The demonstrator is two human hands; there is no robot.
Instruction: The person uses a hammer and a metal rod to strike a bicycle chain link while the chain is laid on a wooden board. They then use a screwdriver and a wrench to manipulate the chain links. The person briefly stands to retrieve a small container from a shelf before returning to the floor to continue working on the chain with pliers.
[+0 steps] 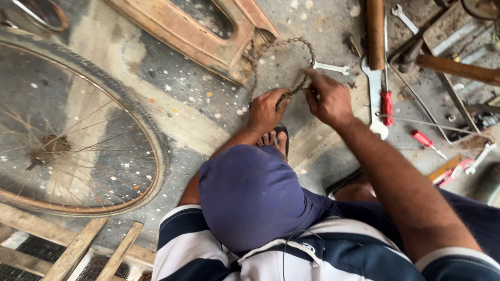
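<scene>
My left hand (266,110) is closed on one stretch of the rusty bicycle chain (284,62); my right hand (328,99) pinches the same chain just beside it — both grips firm. The chain loops up across the concrete floor (172,99) to the wooden frame (198,31). A bicycle wheel (73,135) lies to the left; a wrench (333,67) and red-handled screwdriver (386,104) lie to the right.

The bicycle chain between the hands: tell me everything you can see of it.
The bicycle chain looks like rusty brown metal links, slack and curved into an open loop on the speckled concrete floor. Its far side arcs up beside the corner of a wooden frame. The left hand and right hand both pinch it at the near end, where the links bunch together.
</scene>
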